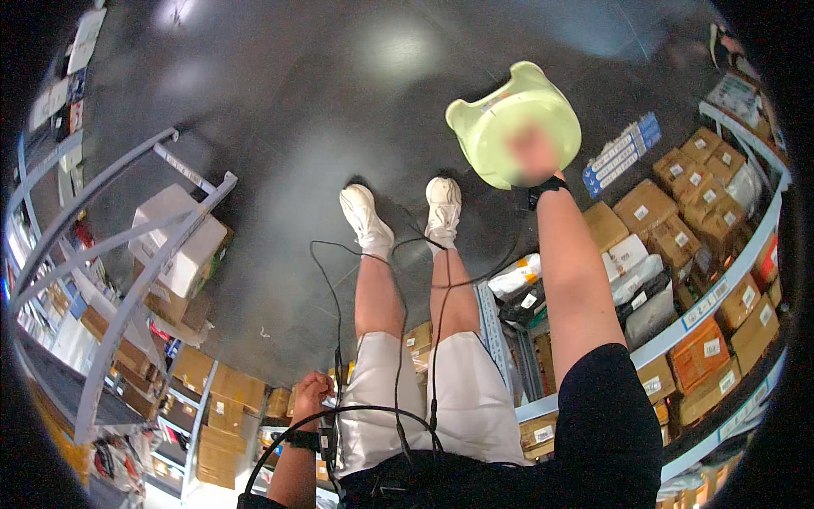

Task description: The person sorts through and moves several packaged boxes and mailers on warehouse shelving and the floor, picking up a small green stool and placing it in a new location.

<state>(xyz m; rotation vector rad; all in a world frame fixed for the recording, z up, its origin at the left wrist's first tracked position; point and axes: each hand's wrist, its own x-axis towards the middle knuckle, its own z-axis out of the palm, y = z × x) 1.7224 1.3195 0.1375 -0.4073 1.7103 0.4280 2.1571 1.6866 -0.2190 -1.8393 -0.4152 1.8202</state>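
A pale green plastic stool (483, 137) with rounded legs is held out over the floor, right of my feet. My right hand (533, 151) lies over it and is blurred, so its fingers cannot be made out; the arm is stretched forward. My left hand (314, 389) hangs beside my left thigh with the fingers curled, touching no object that I can see. Black cables (337, 305) dangle in front of my legs. A dark band is on each wrist.
Metal shelving (706, 312) with labelled cardboard boxes (645, 207) and wrapped parcels stands on the right. To the left are a grey metal frame (137, 280), a white foam box (178, 223) and more cartons (222, 413). A blue and white floor sign (622, 154) lies near the shelving.
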